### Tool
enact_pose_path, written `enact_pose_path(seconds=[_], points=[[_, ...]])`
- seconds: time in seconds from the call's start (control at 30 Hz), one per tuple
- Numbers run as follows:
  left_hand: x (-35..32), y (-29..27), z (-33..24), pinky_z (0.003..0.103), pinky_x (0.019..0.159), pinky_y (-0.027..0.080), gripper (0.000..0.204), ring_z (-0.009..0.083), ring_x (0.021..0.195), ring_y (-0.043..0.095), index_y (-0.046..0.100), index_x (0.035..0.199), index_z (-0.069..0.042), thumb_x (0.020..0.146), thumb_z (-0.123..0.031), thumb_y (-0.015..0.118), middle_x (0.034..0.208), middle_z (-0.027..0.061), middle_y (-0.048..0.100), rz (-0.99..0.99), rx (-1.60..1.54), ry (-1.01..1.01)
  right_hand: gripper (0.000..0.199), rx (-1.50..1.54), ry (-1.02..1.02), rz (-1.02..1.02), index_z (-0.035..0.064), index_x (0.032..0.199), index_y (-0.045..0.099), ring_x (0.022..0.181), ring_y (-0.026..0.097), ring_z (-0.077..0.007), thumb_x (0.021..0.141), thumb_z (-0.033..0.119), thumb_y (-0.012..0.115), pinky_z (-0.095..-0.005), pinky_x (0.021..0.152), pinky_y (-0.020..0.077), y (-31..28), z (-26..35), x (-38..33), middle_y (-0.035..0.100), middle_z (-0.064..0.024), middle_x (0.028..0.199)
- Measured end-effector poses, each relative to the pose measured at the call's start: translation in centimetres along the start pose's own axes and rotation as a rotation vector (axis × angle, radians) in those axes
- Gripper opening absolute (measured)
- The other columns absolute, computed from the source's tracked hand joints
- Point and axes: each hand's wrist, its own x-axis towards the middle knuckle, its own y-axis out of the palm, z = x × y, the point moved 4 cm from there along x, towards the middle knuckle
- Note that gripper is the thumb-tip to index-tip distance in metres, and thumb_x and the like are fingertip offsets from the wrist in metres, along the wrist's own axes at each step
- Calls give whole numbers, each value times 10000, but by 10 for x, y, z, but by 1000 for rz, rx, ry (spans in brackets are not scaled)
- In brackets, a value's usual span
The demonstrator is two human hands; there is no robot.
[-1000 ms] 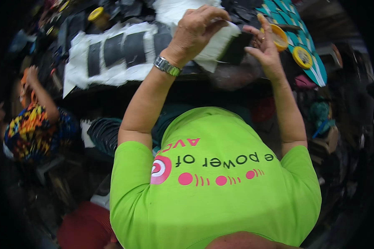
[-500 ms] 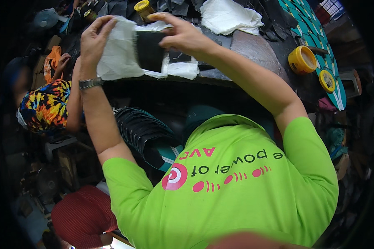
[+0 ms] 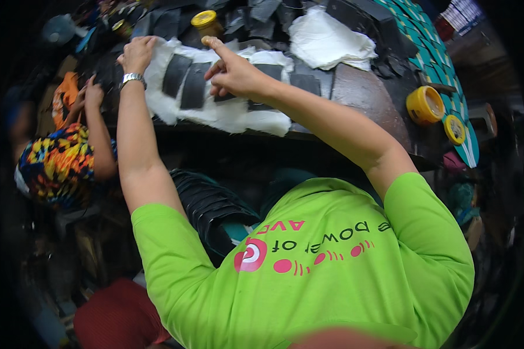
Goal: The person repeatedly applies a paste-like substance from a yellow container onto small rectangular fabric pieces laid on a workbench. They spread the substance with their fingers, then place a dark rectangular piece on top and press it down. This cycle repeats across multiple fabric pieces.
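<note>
Left hand resting at white cloth's (image 3: 215,121) left edge, left hand (image 3: 137,55) grip impossible to tell; right hand (image 3: 218,65) hovering, fingers spreading loosely, over black rectangular pieces (image 3: 193,87).

I wear a lime-green T-shirt (image 3: 332,296) with short plain sleeves (image 3: 172,250), its front marked with pink and black lettering (image 3: 346,234), pink dots (image 3: 282,266) and a pink-and-white round emblem (image 3: 251,255), and a silver-coloured wristwatch (image 3: 133,78) on my left wrist (image 3: 134,70).

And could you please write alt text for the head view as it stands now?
A person's left hand is at the left end of a long white cloth bearing black rectangular pieces; the right hand is over its middle. A bunched white cloth and yellow tubs are nearby.
</note>
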Motion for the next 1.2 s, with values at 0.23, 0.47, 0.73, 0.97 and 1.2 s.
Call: enact_pose_path(seconds=[0.23,0.47,0.73,0.97,1.2], points=[[-14,-38,-77,484,1041,427,477,372,1292,485,537,1390,-123,930,-239,591,1377,214,513,-601,-478,-41,775,-617,-221,-345,193,1561,294,831,669,-225,876,11,605,-357,815,554,-131,10,-76,674,-140,997],[-121,-72,-291,340,965,483,242,230,1074,628,713,1114,-63,875,-97,709,1132,103,671,-109,-1120,521,750,-1440,-501,-848,168,1502,407,1008,580,-334,798,92,653,-474,846,480,-266,32,-59,630,-160,997],[-182,-31,-421,356,871,516,308,284,1016,646,710,1143,-68,851,-160,745,1136,154,659,318,-1173,495,588,-1692,-440,-593,187,1432,508,977,605,-283,857,67,527,-452,817,463,-294,18,-40,652,-94,988],[-140,-10,-440,385,989,475,700,337,1139,596,523,1344,46,784,-260,810,1228,233,588,-12,-1195,224,701,-1215,-637,-679,219,1489,455,854,669,-295,822,28,556,-415,773,521,-284,54,-62,698,-106,901],[-113,7,-444,352,777,532,384,256,858,676,633,1195,10,877,-180,734,1009,165,671,-183,-1345,138,798,-539,-318,-382,216,1600,211,752,663,-188,926,178,635,-351,752,533,-259,45,-82,688,-100,812]])
